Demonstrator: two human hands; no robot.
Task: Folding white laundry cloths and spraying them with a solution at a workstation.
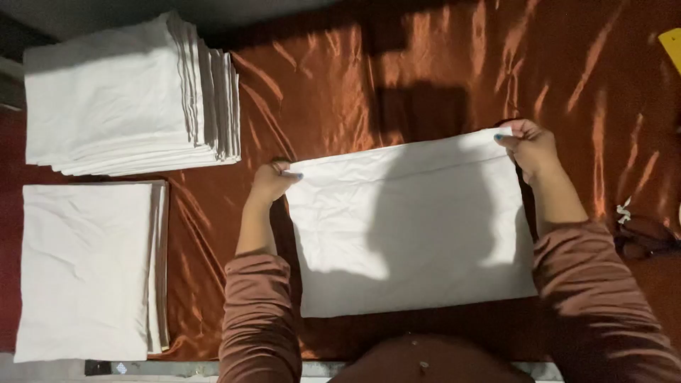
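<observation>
White cloth (411, 227) (folded) pinched by left hand (272, 182), right hand (530, 145)

A shiny rust-brown satin cloth (397, 78) covered the work surface, creased in long folds that caught the light. At the far left sat a tall stack of folded white cloths (128, 96), its layered edges fanning toward the right. Just nearer, apart from that stack, lay a lower pile of folded white cloths (89, 269), flat and squared. A yellow object (672, 44) showed at the upper right edge, mostly cut off. A dark item with a small white tag (642, 234) lay at the right edge.
</observation>
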